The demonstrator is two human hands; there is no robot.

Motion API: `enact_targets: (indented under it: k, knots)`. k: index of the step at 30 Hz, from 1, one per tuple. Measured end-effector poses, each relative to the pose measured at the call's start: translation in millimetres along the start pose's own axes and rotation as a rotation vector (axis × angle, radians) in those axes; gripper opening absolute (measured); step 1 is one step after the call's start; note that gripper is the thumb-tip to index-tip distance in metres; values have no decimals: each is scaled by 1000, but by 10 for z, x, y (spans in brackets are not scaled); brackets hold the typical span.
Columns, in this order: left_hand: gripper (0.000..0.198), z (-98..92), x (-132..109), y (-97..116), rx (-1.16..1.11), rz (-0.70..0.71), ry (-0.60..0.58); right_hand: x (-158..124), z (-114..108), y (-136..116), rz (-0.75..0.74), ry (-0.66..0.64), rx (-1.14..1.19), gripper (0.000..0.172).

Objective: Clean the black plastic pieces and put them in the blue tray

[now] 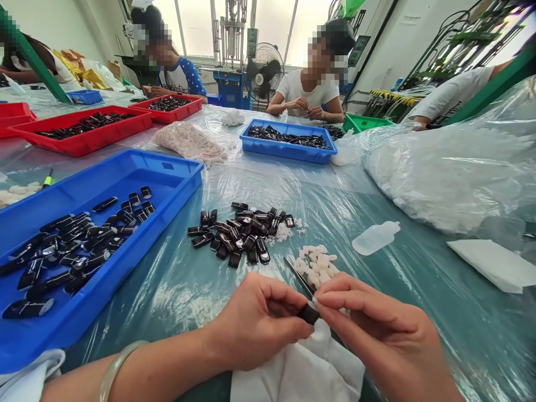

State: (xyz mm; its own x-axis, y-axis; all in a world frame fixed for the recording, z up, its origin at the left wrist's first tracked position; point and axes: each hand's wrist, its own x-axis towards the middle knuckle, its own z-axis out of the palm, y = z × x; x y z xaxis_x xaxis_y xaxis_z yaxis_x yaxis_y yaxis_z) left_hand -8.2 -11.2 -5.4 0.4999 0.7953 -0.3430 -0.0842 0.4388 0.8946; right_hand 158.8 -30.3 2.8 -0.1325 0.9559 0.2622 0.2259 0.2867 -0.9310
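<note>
My left hand (255, 321) and my right hand (377, 329) meet at the near edge of the table, both pinching one small black glossy piece (309, 313) between their fingertips. Just beyond them lies a small heap of white plugs (317, 263) beside thin tweezers (298, 274). Farther out sits a loose pile of black pieces (240, 233) on the plastic-covered table (368, 290). A white cloth (301, 368) lies under my hands.
A blue tray (167, 184) at left holds several black pieces. Also here: a small clear bottle (376, 237), folded white paper (496, 262), a large bag of white parts (452, 167), a far blue tray (288, 148), red trays (84, 142). Two people work across the table.
</note>
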Motion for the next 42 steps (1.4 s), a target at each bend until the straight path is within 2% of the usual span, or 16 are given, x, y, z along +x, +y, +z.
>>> enact_targets:
  k: [11,16,26,38,42]
  knots:
    - [12,14,-18,8,75,105,16,-19,-31,-57,-44,-57,-61,22]
    - [15,15,-24,19,60,96,10,-29,-42,-53,-153,-67,-152,28]
    - [15,19,-21,28,59,85,24,-32,-43,-64,-240,-63,-226,28]
    - [13,0,-17,-3,44,128,15,-45,6,2,-162,-36,-213,23]
    - [12,9,-12,-8,107,182,45,-44,8,10,-210,-48,-222,24]
